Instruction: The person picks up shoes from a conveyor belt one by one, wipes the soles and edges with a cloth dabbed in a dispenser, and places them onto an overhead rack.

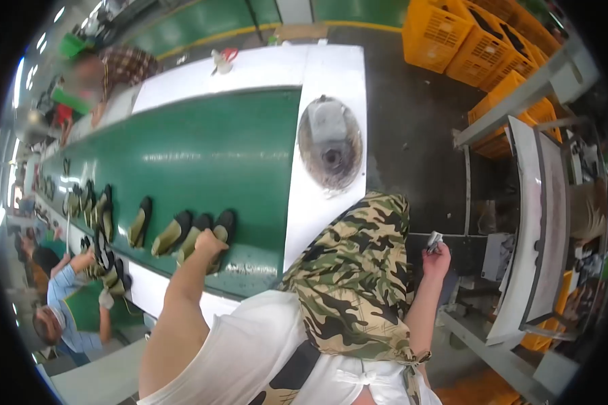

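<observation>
My left hand [211, 244] is closed at the heel end of a shoe [225, 226] with a dark toe and an olive-tan upper, lying on the green conveyor belt [203, 145]. A second shoe [197, 233] of the same kind lies against that hand; whether the fingers also hold it I cannot tell. Further left on the belt are another such shoe [171, 233] and one more [140, 221]. Out at my right side, apart from the belt, my right hand [436, 260] is closed around a small silvery metal object [434, 240]; its exact kind is unclear.
A grimy oval fixture [330, 145] sits on the white table end [327, 67]. Yellow crates [439, 37] stand at the upper right, near a metal-framed rack [530, 223]. A co-worker in a blue shirt [74, 317] handles shoes at lower left; another in plaid [125, 66] is across the belt.
</observation>
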The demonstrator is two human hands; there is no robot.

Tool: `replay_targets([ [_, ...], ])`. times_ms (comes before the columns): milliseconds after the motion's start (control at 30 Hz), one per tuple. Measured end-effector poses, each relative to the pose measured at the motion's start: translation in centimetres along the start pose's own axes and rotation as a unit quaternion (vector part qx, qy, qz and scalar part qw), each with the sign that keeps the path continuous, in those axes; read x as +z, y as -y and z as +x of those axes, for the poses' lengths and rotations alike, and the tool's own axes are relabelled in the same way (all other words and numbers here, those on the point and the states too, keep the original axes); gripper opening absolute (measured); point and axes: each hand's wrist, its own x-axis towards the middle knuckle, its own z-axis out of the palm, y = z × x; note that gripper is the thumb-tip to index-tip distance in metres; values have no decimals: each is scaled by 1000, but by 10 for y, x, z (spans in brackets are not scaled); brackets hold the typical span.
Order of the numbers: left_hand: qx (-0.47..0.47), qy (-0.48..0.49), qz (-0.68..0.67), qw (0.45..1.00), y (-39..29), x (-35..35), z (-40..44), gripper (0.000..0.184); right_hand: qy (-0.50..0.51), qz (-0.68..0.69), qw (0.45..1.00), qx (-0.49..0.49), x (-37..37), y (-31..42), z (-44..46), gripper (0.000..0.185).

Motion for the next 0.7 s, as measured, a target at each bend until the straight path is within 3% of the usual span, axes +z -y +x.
replay_targets([
  [100,3,109,56,992,25,6,5,79,34,-5,999,-3,4,14,-3,4],
  [200,10,93,53,994,25,29,19,76,38,10,999,-4,9,20,-5,4],
  [300,21,172,127,977,12,16,28,74,8,22,1000,-3,29,17,-10,6],
  [400,68,145,123,979,23,13,39,69,41,-13,999,-13,58,12,-13,11],
  [467,31,165,-89,982,20,-4,29,59,68,-43,996,-25,87,16,-19,10],
  [500,20,191,-220,956,8,-19,19,57,79,-61,994,-32,102,19,-23,9],
  [533,7,215,-347,913,-4,-26,15,55,90,-81,992,-40,118,21,-24,7],
  [600,126,267,-580,759,-32,-23,30,54,99,-157,981,-55,153,22,-24,4],
  [700,198,224,-657,692,-102,-68,-9,56,117,-244,958,-94,208,22,-44,8],
])
